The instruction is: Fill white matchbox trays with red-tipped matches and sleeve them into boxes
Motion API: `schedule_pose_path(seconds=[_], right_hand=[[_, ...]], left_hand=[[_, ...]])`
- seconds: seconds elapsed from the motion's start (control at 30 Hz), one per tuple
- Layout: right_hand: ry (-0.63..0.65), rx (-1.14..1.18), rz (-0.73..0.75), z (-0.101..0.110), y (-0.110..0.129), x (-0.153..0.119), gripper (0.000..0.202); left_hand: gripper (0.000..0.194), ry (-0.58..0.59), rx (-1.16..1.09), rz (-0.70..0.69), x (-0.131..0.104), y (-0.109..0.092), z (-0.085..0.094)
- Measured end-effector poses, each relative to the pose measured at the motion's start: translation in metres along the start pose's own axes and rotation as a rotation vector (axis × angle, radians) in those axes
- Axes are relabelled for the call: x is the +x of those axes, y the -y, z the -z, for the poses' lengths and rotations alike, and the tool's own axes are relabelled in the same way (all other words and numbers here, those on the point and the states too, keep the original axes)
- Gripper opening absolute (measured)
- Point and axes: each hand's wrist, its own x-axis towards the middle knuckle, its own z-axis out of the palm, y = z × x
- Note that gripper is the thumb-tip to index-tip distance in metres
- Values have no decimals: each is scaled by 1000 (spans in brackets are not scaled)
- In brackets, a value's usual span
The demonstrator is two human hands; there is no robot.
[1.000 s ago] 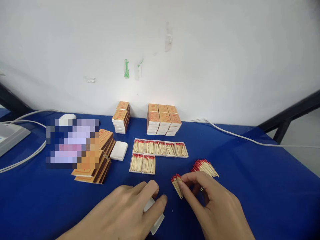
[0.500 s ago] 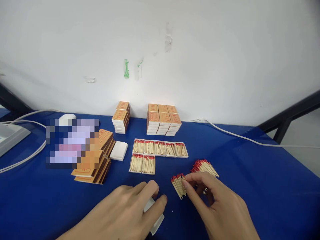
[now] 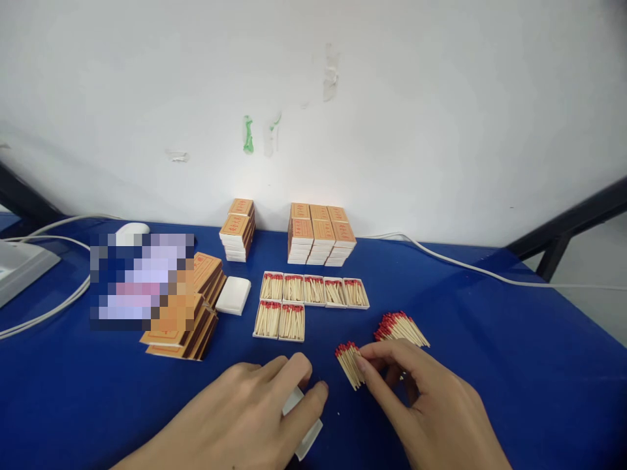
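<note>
My left hand (image 3: 259,405) is curled around a white inner matchbox tray (image 3: 309,438) at the front of the table; the palm and fingers hide most of the tray. To its right, my right hand (image 3: 421,398) pinches thumb and forefinger together at the edge of a small bunch of red-headed matches (image 3: 349,367) lying on the table. How many matches are between the fingertips cannot be seen. Just behind that hand lies a larger pile of matches (image 3: 404,328). Farther back, several open trays filled with matches (image 3: 292,323) sit side by side in two rows.
Closed matchboxes (image 3: 321,232) are stacked by the wall, with a smaller stack (image 3: 236,228) to their left. Orange matchbox sleeves (image 3: 208,271) and a blank white tray (image 3: 234,295) lie at left, near a pixelated patch. A white cable (image 3: 455,263) crosses the back right.
The fingertips of my right hand have shifted very slightly at the small bunch of matches. My left hand and the tray look the same.
</note>
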Motion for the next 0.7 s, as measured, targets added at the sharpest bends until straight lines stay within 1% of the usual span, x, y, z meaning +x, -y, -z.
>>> schedule_pose_path(seconds=[0.1, 0.2, 0.3, 0.4, 0.47, 0.6, 0.7], right_hand=[[-21, -7, 8, -1, -1, 0, 27], [-40, -25, 28, -1, -3, -2, 27], [-55, -38, 35, -2, -5, -3, 27], [-48, -37, 37, -3, -5, -2, 26], [-44, -37, 37, -3, -5, -1, 26], [-46, -49, 31, -1, -5, -2, 26], [-35, -58, 26, -2, -8, -3, 27]], left_hand=[[67, -3, -12, 11, -4, -1, -1], [62, -8, -40, 34, -3, -1, 0], [60, -28, -81, 56, 6, -1, 5], [62, -45, -90, 50, 16, -1, 12], [61, -54, -85, 44, 19, -2, 15], [56, -68, -53, 33, 13, -5, 14], [45, -96, 26, -4, 7, -6, 11]])
